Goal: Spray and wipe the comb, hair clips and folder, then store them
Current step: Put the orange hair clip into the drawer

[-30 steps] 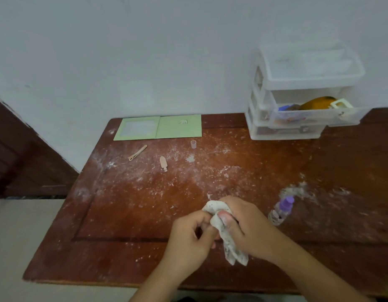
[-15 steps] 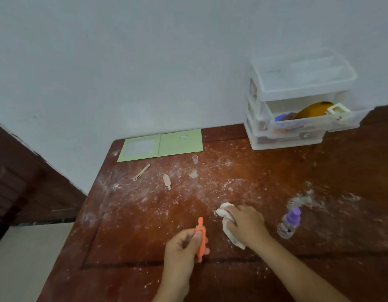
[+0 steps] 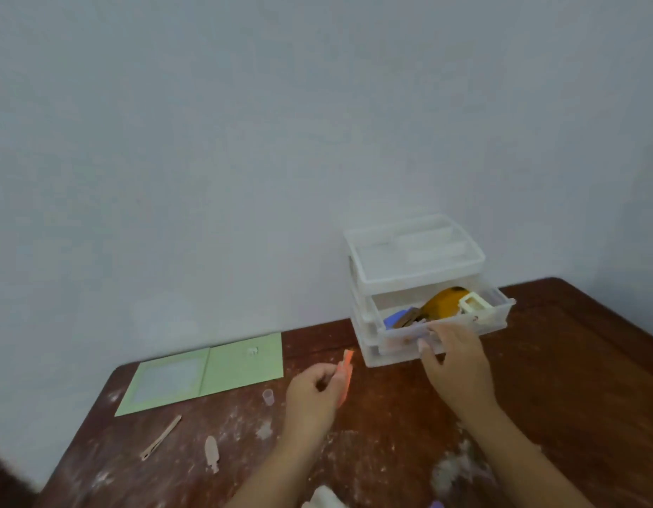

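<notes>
Folder (image 3: 207,372): green, lying open at table's (image 3: 574,361) back left, by wall.
Clips: thin one (image 3: 161,437) and stubby one (image 3: 211,449) lie apart on dusty wood, front left.
Cap (image 3: 267,396): small, clear, upright, just left of left hand.
Left hand (image 3: 312,394): curled, pinching orange clip (image 3: 345,375), tip pointing toward drawers.
Right hand (image 3: 455,364): fingers hooked on front edge of open middle drawer (image 3: 497,313).
Drawer contents: orange, blue and cream items; kinds unclear.
</notes>
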Tool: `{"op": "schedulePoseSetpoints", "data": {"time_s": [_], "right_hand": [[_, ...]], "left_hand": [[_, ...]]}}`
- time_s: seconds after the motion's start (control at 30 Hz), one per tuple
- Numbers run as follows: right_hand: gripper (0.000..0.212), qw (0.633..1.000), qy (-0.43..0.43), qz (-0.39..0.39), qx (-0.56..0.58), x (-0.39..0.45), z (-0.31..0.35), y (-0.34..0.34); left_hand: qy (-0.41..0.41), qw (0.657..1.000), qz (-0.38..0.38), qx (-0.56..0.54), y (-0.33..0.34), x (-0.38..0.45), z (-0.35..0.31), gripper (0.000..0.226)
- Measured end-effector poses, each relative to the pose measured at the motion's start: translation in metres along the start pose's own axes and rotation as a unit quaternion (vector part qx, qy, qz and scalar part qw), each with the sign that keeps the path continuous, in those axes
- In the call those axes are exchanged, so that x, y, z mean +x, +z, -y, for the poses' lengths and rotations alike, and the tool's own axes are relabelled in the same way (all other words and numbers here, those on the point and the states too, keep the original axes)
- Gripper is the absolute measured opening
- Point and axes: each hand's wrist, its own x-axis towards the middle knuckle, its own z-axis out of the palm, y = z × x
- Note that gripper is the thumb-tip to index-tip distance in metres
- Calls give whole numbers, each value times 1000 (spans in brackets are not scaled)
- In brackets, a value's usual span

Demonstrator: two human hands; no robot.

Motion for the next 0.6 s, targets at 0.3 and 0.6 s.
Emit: {"op": "schedulePoseSetpoints", "data": {"time_s": [0.3,0.6], "right_hand": [[32,974,-76,113,-184,37,-66,25],[29,975,-43,138,-169,39,-58,22]], "left_hand": [[94,952,123,264,102,112,-53,56],[93,953,118,263,100,113,-46,23]]}}
